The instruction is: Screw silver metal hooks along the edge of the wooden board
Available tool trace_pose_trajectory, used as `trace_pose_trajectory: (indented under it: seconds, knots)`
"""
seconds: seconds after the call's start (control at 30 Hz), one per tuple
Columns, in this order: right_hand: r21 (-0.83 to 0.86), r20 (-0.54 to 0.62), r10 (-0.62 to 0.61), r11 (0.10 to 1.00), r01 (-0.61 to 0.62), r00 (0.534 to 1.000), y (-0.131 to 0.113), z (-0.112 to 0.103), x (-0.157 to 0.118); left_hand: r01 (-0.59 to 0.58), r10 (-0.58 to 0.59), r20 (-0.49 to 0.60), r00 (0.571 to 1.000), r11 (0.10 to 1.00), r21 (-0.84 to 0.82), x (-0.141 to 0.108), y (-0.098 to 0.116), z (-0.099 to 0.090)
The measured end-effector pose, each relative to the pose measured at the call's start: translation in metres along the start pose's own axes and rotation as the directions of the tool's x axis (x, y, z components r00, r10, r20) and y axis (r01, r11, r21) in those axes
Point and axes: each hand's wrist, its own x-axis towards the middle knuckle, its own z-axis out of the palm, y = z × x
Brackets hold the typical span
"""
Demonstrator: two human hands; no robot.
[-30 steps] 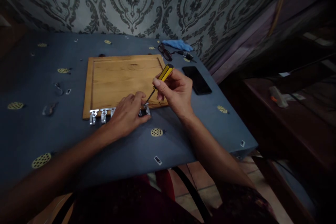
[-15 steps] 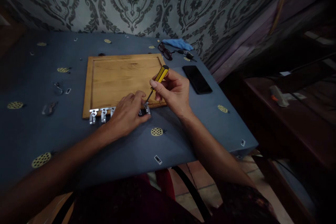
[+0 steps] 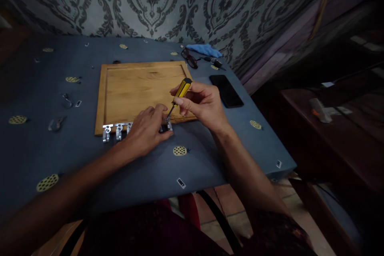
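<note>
Apparent screwing at a metal hinge (image 3: 169, 125), wooden panel's (image 3: 135, 92) near edge.
The right hand (image 3: 208, 104) is pinching the screwdriver (image 3: 183, 87), the left hand (image 3: 145, 128) the hinge; turning is likely requiring a seated tip.

Hands (image 3: 177, 112) with yellow-black screwdriver (image 3: 183, 88), metal hinges (image 3: 119, 131), wooden panel (image 3: 141, 88), blue table (image 3: 210, 168)

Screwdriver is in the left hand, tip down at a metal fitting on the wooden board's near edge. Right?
Wrong hand: the head view shows the screwdriver in the right hand, tip down at a metal fitting on the wooden board's near edge.
</note>
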Motion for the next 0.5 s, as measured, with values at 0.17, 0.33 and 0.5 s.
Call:
trace_pose_trajectory:
  seconds: [0.17, 0.33, 0.5]
  knots:
    - [0.024, -0.05, -0.007, 1.0, 0.008, 0.999, 0.0006, 0.0032, 0.001, -0.011, 0.011, -0.01, 1.0, 1.0, 0.006, 0.0, -0.0015, 0.0016]
    - [0.043, -0.003, -0.005, 0.999, 0.005, 1.0, -0.005, -0.0007, 0.0009, -0.026, 0.026, -0.031, 0.999, 1.0, 0.003, -0.0007, -0.0029, 0.0035]
    - [0.002, -0.013, -0.011, 1.0, 0.011, 1.0, -0.007, -0.0002, -0.0019, -0.044, 0.044, -0.037, 0.998, 0.999, 0.003, -0.0008, -0.0042, 0.0042]
